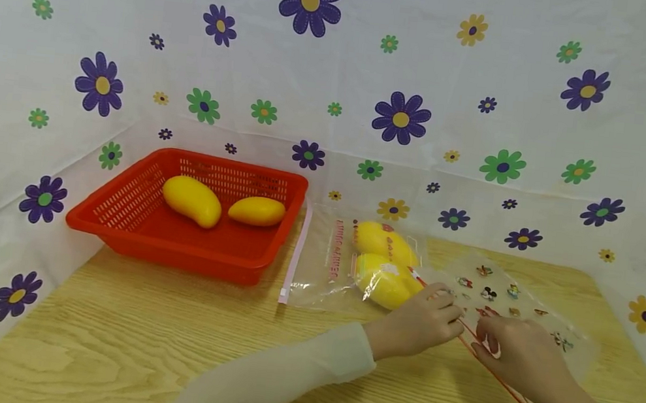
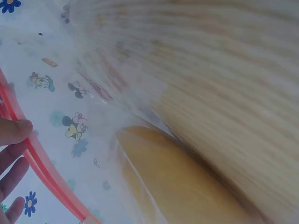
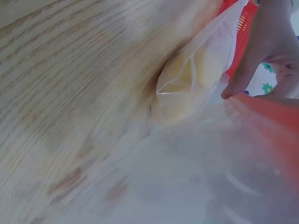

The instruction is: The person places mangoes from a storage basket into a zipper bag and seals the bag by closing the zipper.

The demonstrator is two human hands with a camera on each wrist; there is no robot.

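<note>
"Head view first?"
"Left hand [image 1: 419,324], between four and five o'clock, pinches the red zip of a clear cartoon-printed zip bag [image 1: 488,294]; the bag spreads toward four, over the wood-grain table [image 1: 108,336]."
"The right hand [image 1: 522,357]?"
"Four o'clock, farther out, pinching that zip too. Nearer the centre, a pink-zip bag [image 1: 318,247] contains two mangoes [image 1: 380,242]. Nine o'clock, a red basket [image 1: 175,258] holds two more."
"Left wrist?"
"Fingers [image 2: 15,174] grip the zip near nine; a mango lies toward five."
"Right wrist?"
"Thumb [image 3: 243,79] pinching red-edged plastic, two o'clock."
</note>
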